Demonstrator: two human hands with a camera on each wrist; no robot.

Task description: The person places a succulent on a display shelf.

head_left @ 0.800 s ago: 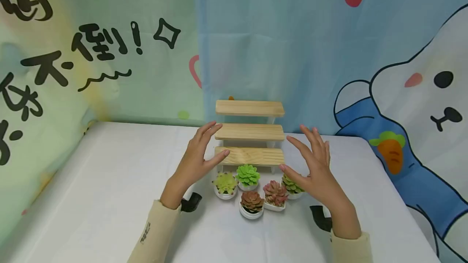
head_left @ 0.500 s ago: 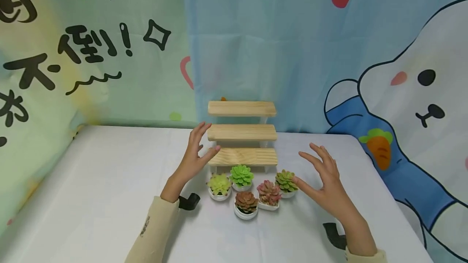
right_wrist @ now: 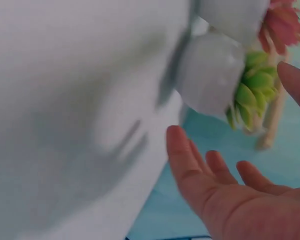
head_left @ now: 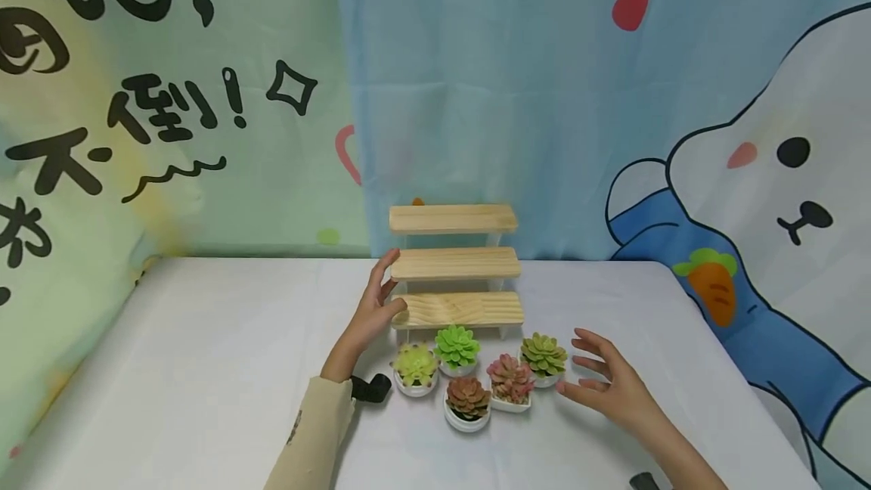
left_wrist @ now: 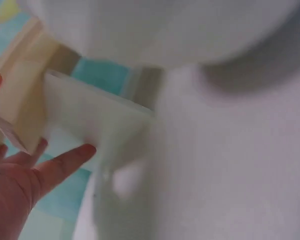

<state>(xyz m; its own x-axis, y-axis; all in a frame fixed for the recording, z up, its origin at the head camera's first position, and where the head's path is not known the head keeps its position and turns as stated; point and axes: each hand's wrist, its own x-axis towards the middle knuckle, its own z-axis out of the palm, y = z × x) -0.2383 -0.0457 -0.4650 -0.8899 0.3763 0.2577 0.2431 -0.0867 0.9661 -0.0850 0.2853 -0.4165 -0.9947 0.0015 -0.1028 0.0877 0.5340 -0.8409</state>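
A three-tier wooden stand (head_left: 454,269) sits at the back of the white table (head_left: 204,369). My left hand (head_left: 385,287) rests against its left end, thumb at the lowest shelf and straight fingers reaching the middle shelf; the left wrist view shows those fingers (left_wrist: 65,162) beside the stand's white side panel (left_wrist: 90,120). Several small succulents in white pots stand in front: yellow-green (head_left: 415,365), bright green (head_left: 457,346), reddish-brown (head_left: 467,398), pink (head_left: 510,380) and olive-green (head_left: 543,355). My right hand (head_left: 584,369) hovers with spread fingers just right of the olive-green succulent (right_wrist: 247,95), holding nothing.
A cartoon cloth backdrop (head_left: 612,134) hangs right behind the stand and along the left side. The table's right edge (head_left: 742,392) runs close to my right hand. Bare tabletop lies left of the stand and near its front.
My right hand has dropped from beside the stand's right end down toward me, next to the olive-green succulent. My left hand has closed in onto the stand's left end.
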